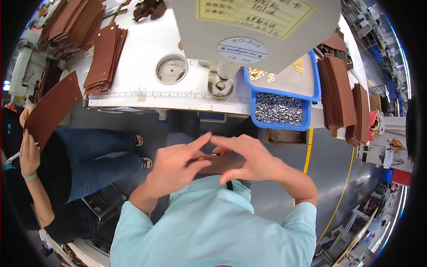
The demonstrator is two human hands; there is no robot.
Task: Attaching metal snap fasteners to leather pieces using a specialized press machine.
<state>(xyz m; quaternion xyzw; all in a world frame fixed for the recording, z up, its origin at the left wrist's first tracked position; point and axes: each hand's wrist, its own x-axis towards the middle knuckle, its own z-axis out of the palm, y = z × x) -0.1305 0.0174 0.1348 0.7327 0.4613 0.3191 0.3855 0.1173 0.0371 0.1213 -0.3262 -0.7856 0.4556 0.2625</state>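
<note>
Above my lap, in front of my light blue shirt, a brown leather piece (220, 164) spans the gap between my two hands. My left hand (171, 168) is closed on its left end, thumb below and index finger stretched toward the other hand. Around its right end curves my right hand (255, 158), thumb on the near side and fingers reaching across the top. The fingertips of both hands nearly meet over the piece. Part of the leather is hidden behind the fingers, and some blur softens them. A grey pressing machine (258, 31) stands on the table ahead.
Blue trays hold gold eyelets (257, 74) and silvery metal parts (280, 108). Brown leather stacks lie left (104, 58) and right (336, 91). A round dish (171, 69) sits on the white table (147, 38). At left, a co-worker's hand (30, 153) holds a brown panel (53, 111).
</note>
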